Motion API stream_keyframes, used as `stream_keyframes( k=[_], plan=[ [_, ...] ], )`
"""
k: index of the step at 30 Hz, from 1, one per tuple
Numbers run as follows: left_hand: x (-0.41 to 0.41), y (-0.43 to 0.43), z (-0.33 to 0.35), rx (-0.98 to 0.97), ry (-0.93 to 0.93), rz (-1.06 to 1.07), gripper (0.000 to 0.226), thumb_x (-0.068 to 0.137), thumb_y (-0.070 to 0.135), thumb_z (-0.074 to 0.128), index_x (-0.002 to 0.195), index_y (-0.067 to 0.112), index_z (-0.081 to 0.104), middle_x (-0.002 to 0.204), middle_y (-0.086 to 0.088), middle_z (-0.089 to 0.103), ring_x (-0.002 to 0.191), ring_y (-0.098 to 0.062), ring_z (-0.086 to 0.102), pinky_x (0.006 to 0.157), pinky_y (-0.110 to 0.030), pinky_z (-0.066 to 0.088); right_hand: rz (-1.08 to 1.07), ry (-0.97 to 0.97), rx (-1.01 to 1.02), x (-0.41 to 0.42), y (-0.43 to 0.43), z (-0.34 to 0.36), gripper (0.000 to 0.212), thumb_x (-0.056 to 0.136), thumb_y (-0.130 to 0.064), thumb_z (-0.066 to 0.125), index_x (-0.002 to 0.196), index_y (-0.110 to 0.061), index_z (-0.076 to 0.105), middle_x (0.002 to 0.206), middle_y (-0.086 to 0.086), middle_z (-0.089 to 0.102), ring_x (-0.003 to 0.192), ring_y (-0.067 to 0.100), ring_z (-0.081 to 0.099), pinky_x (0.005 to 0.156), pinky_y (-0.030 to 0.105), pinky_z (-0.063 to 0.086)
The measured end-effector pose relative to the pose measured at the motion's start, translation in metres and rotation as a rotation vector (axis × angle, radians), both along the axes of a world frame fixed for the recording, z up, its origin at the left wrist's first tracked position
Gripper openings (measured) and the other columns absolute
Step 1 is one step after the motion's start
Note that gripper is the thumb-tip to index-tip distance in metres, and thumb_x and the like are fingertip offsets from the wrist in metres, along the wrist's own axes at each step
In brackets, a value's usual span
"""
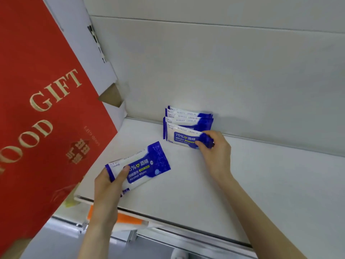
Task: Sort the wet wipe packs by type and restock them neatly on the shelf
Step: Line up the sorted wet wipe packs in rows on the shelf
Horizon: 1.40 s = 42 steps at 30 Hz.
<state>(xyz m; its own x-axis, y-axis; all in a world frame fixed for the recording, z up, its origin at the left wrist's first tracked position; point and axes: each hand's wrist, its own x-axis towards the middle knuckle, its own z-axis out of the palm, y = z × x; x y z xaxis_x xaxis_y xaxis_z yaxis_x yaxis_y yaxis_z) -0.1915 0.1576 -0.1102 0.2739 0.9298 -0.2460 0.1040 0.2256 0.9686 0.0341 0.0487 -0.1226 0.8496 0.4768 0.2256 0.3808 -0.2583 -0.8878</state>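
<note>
A row of several blue-and-white alcohol wipe packs (188, 118) stands on edge against the back wall of the white shelf (261, 174). My right hand (214, 148) grips the right end of the front pack (184, 138) of that row, fingers curled over its blue edge. My left hand (110, 182) holds another blue-and-white alcohol wipe pack (141, 165) by its left end, thumb on its face, just above the shelf's front left part. Its label faces up.
A large red gift box (41, 109) with gold lettering leans at the left, its white flap (87, 45) against the shelf wall. Something orange (128, 217) lies below the shelf's front lip. The shelf's right half is bare.
</note>
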Motion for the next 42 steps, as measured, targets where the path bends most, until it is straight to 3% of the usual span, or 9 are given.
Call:
stream_keyframes(
  k=[5,11,15,18,21,25,32,37,42],
  plan=[
    [-0.002,0.005,-0.003,0.005,-0.017,0.011,0.014,0.089,0.016,0.062,0.100,0.026,0.062,0.091,0.003,0.071,0.079,-0.015,0.067,0.062,-0.029,0.053,-0.116,0.000,-0.025,0.007,0.015,-0.008,0.029,0.079,-0.020,0.076,0.083,-0.021,0.048,0.085,-0.002,0.056,0.072,0.014,0.051,0.062,0.023,0.037],
    [-0.001,0.011,-0.005,0.015,-0.030,-0.046,0.017,0.088,0.018,0.063,0.103,0.026,0.061,0.093,0.003,0.071,0.080,-0.013,0.068,0.058,-0.024,0.054,-0.208,0.013,-0.087,0.011,0.017,-0.014,0.033,0.077,-0.030,0.077,0.088,-0.019,0.048,0.088,-0.006,0.051,0.081,0.014,0.050,0.059,0.023,0.035],
    [0.013,0.011,-0.002,0.067,-0.026,-0.185,0.017,0.087,0.015,0.062,0.097,0.029,0.061,0.080,0.012,0.073,0.073,-0.004,0.069,0.053,-0.016,0.053,-0.281,0.065,0.093,-0.004,-0.002,-0.009,0.036,0.079,-0.027,0.075,0.100,-0.019,0.047,0.098,-0.005,0.046,0.081,0.008,0.045,0.064,0.013,0.037],
    [0.039,0.008,-0.001,0.142,-0.035,-0.352,0.020,0.088,0.008,0.062,0.095,0.026,0.063,0.080,0.016,0.073,0.071,0.000,0.067,0.053,-0.015,0.052,0.035,0.252,0.080,-0.021,-0.016,-0.006,0.027,0.082,-0.026,0.074,0.099,-0.023,0.053,0.089,-0.006,0.056,0.070,0.002,0.049,0.064,0.011,0.041],
    [0.072,0.010,-0.005,0.251,-0.011,-0.440,0.025,0.087,0.008,0.064,0.096,0.032,0.064,0.089,0.013,0.072,0.083,-0.006,0.068,0.062,-0.026,0.056,0.290,0.289,-0.007,-0.029,-0.021,-0.008,0.034,0.076,-0.022,0.080,0.101,-0.021,0.056,0.099,-0.012,0.066,0.081,-0.001,0.062,0.068,0.011,0.046],
    [0.101,0.019,-0.012,0.508,0.071,-0.400,0.047,0.082,0.015,0.072,0.109,0.049,0.053,0.112,0.022,0.045,0.109,0.005,0.051,0.089,-0.042,0.053,0.099,0.236,0.005,-0.017,-0.018,-0.011,0.031,0.073,-0.004,0.079,0.091,-0.020,0.058,0.087,-0.015,0.066,0.074,-0.004,0.062,0.061,0.008,0.045],
    [0.105,0.021,-0.023,0.245,0.191,-0.455,0.087,0.075,0.017,0.080,0.145,0.022,0.029,0.126,0.007,0.052,0.108,-0.013,0.055,0.095,-0.043,0.050,-0.084,0.103,-0.111,-0.015,-0.008,-0.019,0.028,0.073,-0.012,0.080,0.077,-0.022,0.055,0.102,-0.006,0.048,0.093,-0.010,0.044,0.073,-0.001,0.034],
    [0.105,0.016,-0.021,0.368,0.096,-0.404,0.071,0.071,0.008,0.081,0.128,0.032,0.045,0.105,0.029,0.055,0.090,0.016,0.056,0.081,-0.014,0.051,-0.020,0.294,0.037,-0.017,-0.007,-0.010,0.052,0.070,-0.009,0.083,0.099,-0.027,0.044,0.101,-0.011,0.059,0.087,0.000,0.062,0.067,0.011,0.050],
    [0.117,0.030,-0.023,0.613,0.051,-0.408,0.071,0.072,0.006,0.079,0.132,0.028,0.047,0.118,0.021,0.050,0.112,0.002,0.050,0.091,-0.007,0.039,-0.060,0.178,0.106,-0.018,0.007,-0.007,0.066,0.072,-0.008,0.080,0.115,-0.038,0.040,0.111,-0.014,0.059,0.098,0.006,0.061,0.078,0.017,0.051]
  ],
)
